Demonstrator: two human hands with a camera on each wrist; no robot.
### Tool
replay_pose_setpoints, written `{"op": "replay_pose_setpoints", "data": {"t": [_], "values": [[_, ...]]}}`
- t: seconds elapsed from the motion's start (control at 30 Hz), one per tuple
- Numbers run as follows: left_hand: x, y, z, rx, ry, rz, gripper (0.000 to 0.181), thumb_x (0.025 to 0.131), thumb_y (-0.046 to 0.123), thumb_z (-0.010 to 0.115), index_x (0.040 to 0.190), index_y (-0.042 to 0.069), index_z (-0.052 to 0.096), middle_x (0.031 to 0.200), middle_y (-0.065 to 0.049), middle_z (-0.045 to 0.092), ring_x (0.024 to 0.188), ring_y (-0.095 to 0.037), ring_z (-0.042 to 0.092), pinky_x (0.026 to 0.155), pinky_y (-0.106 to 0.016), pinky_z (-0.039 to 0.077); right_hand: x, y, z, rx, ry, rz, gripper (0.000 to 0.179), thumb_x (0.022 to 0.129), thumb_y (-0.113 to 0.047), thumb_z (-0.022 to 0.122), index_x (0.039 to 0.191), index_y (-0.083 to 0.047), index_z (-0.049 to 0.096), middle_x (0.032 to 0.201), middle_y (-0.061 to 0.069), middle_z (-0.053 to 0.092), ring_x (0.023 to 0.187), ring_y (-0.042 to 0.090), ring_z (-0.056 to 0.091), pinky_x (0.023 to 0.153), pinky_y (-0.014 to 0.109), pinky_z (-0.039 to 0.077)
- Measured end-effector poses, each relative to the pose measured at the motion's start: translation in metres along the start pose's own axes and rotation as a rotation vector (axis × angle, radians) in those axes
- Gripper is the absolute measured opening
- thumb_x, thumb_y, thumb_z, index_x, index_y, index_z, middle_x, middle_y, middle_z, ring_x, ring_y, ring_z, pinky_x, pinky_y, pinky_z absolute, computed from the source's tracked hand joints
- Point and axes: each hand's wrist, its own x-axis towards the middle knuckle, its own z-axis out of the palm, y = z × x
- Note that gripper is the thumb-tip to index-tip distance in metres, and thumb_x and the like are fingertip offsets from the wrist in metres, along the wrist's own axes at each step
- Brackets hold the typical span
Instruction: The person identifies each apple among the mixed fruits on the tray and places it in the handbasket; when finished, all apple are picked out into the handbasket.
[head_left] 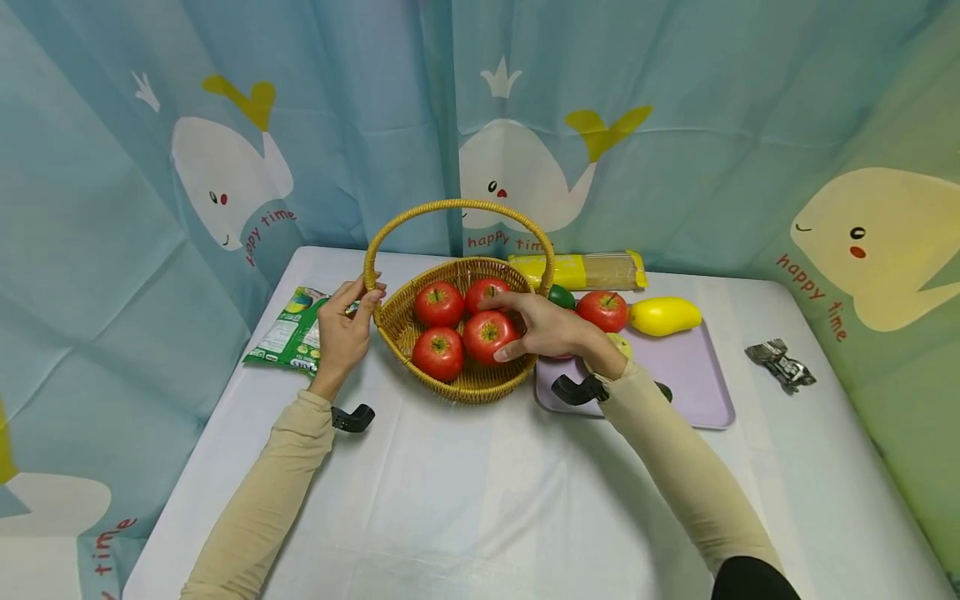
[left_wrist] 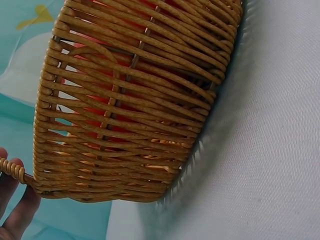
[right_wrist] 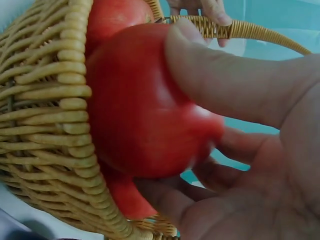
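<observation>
A woven wicker basket (head_left: 465, 393) with a tall arched handle stands on the table, several red apples (head_left: 438, 354) inside it. My left hand (head_left: 345, 329) pinches the left foot of the handle (left_wrist: 11, 169) at the rim. Over the basket's right side, my right hand (head_left: 543, 323) grips one apple (right_wrist: 150, 100) between thumb and fingers. That apple sits at rim height against others, and whether it bears on them cannot be told.
Right of the basket, a lilac tray (head_left: 701, 392) holds a red apple (head_left: 602, 310), a yellow mango (head_left: 665, 317) and other produce partly hidden by my forearm. A noodle packet (head_left: 600, 272) lies behind. A green snack bag (head_left: 288, 333) is at left, a dark wrapper (head_left: 780, 364) at right.
</observation>
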Motion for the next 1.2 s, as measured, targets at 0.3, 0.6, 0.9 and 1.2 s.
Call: {"op": "replay_pose_setpoints", "data": {"t": [0.3, 0.6, 0.9, 1.2], "values": [[0.001, -0.001, 0.001, -0.014, 0.002, -0.007, 0.027, 0.102, -0.008, 0.063, 0.127, -0.015, 0.070, 0.107, -0.035, 0.071, 0.095, 0.000, 0.067, 0.075, -0.011, 0.057, 0.012, 0.001, -0.006, -0.025, -0.086, 0.012, 0.071, 0.084, -0.011, 0.090, 0.146, 0.001, 0.060, 0.147, 0.019, 0.061, 0.134, 0.035, 0.054, 0.120, 0.055, 0.044], [0.000, -0.001, 0.001, -0.005, -0.001, -0.007, 0.027, 0.102, -0.008, 0.063, 0.126, -0.016, 0.069, 0.107, -0.035, 0.071, 0.096, 0.003, 0.066, 0.075, -0.010, 0.056, 0.018, 0.001, -0.004, -0.087, -0.165, 0.118, 0.071, 0.082, -0.017, 0.093, 0.144, -0.005, 0.062, 0.148, 0.014, 0.060, 0.135, 0.032, 0.052, 0.122, 0.053, 0.041], [0.001, -0.001, 0.000, 0.002, 0.001, -0.009, 0.027, 0.102, -0.007, 0.064, 0.127, -0.015, 0.070, 0.107, -0.034, 0.072, 0.096, -0.003, 0.068, 0.074, -0.013, 0.058, 0.023, 0.003, -0.004, -0.136, -0.223, 0.118, 0.071, 0.080, -0.015, 0.093, 0.145, -0.009, 0.064, 0.148, 0.012, 0.060, 0.133, 0.030, 0.051, 0.117, 0.050, 0.046], [0.000, -0.001, 0.000, 0.005, -0.001, -0.018, 0.027, 0.102, -0.007, 0.063, 0.126, -0.016, 0.069, 0.107, -0.035, 0.072, 0.096, -0.003, 0.067, 0.073, -0.014, 0.058, 0.031, -0.002, -0.007, -0.183, -0.286, 0.123, 0.073, 0.081, -0.018, 0.094, 0.147, -0.008, 0.062, 0.148, 0.014, 0.058, 0.134, 0.031, 0.050, 0.115, 0.050, 0.048]]}}
